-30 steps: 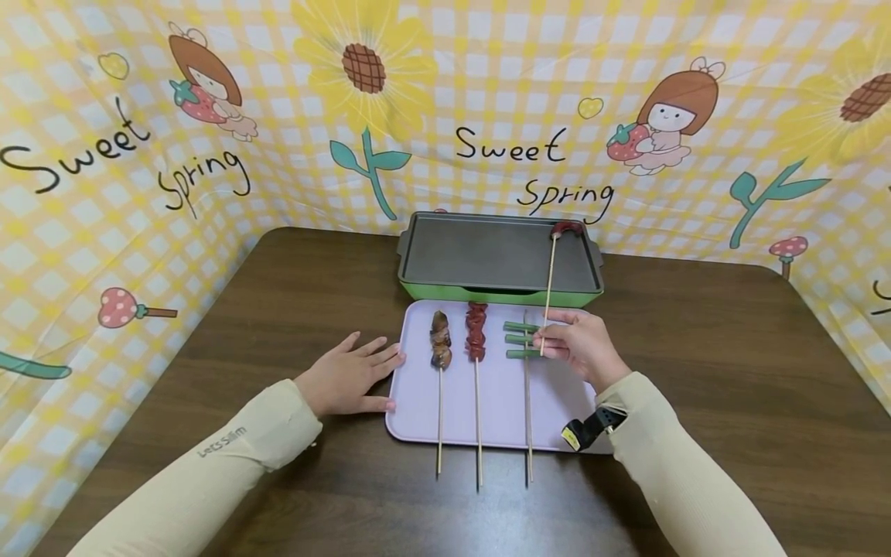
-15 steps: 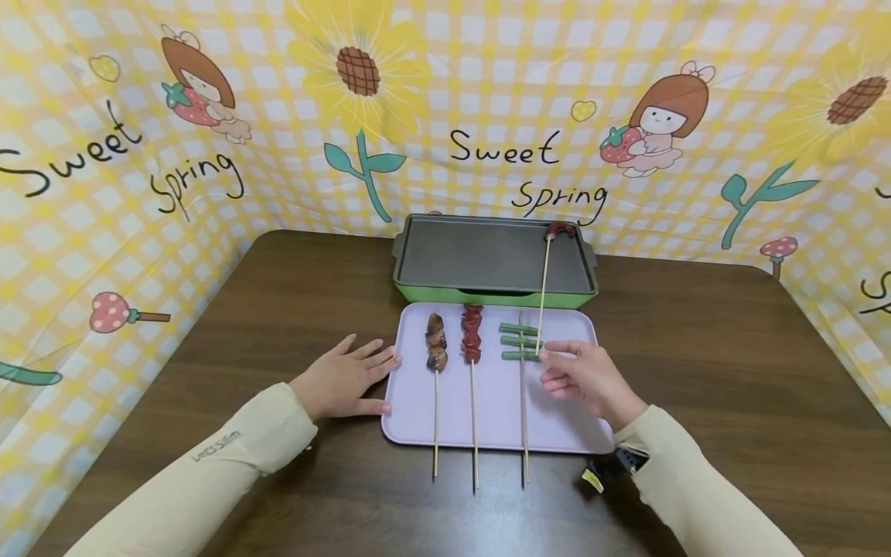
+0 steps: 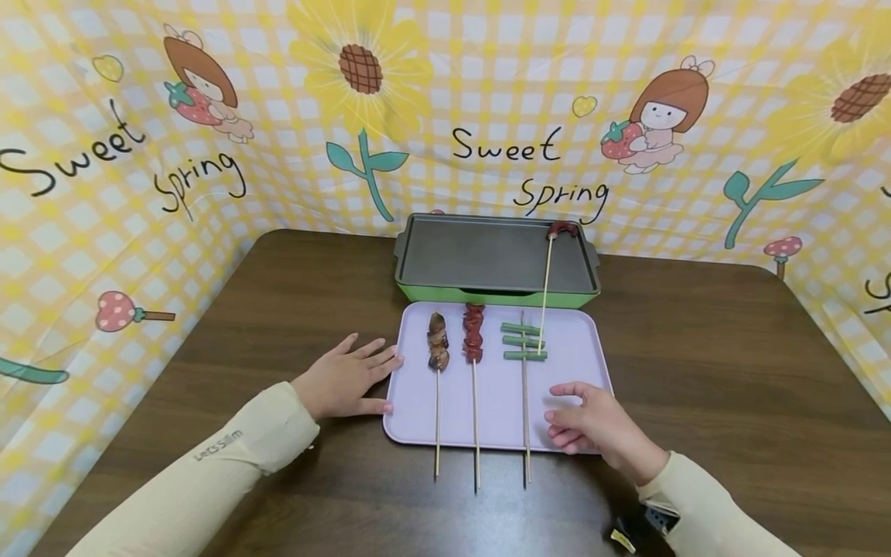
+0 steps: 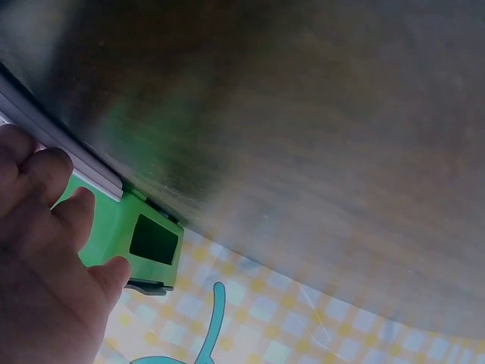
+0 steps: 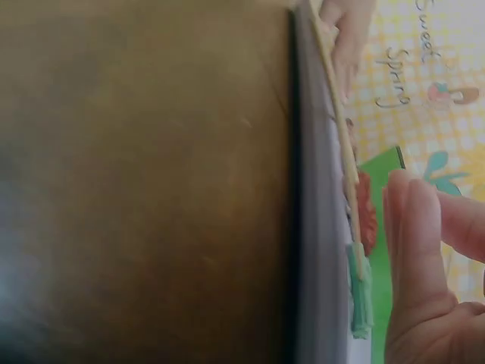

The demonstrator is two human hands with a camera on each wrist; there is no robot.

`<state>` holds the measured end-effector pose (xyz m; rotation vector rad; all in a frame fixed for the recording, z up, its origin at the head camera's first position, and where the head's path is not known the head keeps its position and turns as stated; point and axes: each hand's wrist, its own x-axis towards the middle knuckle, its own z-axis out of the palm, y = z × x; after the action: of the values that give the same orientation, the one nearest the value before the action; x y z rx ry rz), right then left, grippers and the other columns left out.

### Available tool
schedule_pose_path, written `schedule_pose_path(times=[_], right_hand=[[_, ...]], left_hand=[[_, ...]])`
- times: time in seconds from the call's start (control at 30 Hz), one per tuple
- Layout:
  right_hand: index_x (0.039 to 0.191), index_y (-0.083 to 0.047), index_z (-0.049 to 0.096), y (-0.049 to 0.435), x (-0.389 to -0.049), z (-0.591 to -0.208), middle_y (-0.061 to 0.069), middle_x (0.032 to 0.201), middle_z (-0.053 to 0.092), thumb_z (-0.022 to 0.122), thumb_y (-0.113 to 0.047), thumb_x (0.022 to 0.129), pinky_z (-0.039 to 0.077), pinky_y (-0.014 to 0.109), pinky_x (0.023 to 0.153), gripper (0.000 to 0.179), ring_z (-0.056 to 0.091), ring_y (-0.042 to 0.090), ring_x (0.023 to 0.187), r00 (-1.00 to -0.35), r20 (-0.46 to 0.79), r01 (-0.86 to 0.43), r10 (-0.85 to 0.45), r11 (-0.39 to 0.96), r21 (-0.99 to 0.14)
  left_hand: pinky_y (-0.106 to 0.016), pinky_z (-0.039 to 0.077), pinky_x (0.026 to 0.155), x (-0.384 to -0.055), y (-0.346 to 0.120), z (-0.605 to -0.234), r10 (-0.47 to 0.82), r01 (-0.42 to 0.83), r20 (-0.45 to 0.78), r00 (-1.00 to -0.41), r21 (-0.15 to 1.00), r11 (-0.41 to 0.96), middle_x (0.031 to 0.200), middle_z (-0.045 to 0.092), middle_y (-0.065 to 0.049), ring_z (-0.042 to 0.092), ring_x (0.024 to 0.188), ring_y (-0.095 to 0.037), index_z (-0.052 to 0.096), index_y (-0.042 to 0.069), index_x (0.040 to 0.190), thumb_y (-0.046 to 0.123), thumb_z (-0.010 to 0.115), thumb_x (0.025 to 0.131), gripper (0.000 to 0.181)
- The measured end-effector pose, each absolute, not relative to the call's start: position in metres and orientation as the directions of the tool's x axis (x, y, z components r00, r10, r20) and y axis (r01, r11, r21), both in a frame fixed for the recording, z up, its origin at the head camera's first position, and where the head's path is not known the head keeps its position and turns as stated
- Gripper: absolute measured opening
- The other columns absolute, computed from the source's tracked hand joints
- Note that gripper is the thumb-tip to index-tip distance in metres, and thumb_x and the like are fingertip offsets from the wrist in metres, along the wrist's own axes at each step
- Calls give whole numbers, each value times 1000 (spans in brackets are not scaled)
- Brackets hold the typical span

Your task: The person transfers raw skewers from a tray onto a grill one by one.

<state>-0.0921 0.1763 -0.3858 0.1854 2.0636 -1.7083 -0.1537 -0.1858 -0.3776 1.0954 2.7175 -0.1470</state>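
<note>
A yellow gingham backdrop printed with sunflowers and "Sweet Spring" wraps round a dark wooden table (image 3: pixel 696 348), where a green electric griddle (image 3: pixel 496 259) stands at the back with a lilac tray (image 3: pixel 571 363) just in front of it. The red meat skewer (image 3: pixel 548 286) that the right hand (image 3: pixel 599 429) pinched a second ago now lies free, its meat end on the griddle's far right corner and its stick slanting down onto the tray beside the green bean skewer (image 3: pixel 524 348); so that skewer looks delivered to the griddle. The right hand has drawn back to the tray's near right corner, fingers loosely bent and holding nothing, close to the bean skewer's stick. The left hand (image 3: pixel 346 379) has not moved: it lies flat, fingers straight, against the tray's left edge, steadying it. On the tray a dark brown skewer (image 3: pixel 438 352) and a second red skewer (image 3: pixel 475 344) lie side by side, untouched.
</note>
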Motion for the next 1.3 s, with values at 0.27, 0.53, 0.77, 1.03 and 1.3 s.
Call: schedule_pose_path(times=[0.27,0.53,0.77,1.03,1.3], right_hand=[[132,15,33,167,-76,-395,8,65,65,66,-1,85,51,25,45,59,61,11,50,-864,-428,369,-265,245,-896],[134,15,23,154,-69,-396,9,60,62,66,1,82,49,24,42,69,59,11,46,-840,-443,358,-314,294,-886],[131,16,26,149,-68,-397,9,58,61,63,7,79,50,25,43,65,57,11,45,-852,-427,342,-304,296,-892],[131,17,27,153,-71,-398,10,60,63,60,11,76,51,25,46,64,57,11,46,-852,-421,347,-312,267,-899],[122,17,35,158,-70,-397,10,61,63,56,14,76,50,24,45,51,58,11,48,-856,-390,330,-340,221,-918]], left_hand=[[-59,20,109,-155,-185,-379,676,697,-226,-701,-20,716,148,40,-13,32,138,-34,42,5,145,57,52,91,75],[-59,20,109,-155,-184,-380,674,697,-226,-703,-30,717,148,40,-12,32,138,-33,42,6,145,57,52,91,75],[-60,19,109,-156,-183,-382,675,699,-227,-702,-33,715,148,40,-12,32,139,-33,43,6,145,57,52,90,75],[-59,19,109,-157,-182,-379,668,693,-237,-705,-29,721,149,39,-12,32,139,-32,42,6,145,57,51,91,75],[-59,19,109,-157,-183,-378,659,686,-257,-707,-27,727,149,39,-13,32,139,-31,42,6,145,57,51,91,75]])
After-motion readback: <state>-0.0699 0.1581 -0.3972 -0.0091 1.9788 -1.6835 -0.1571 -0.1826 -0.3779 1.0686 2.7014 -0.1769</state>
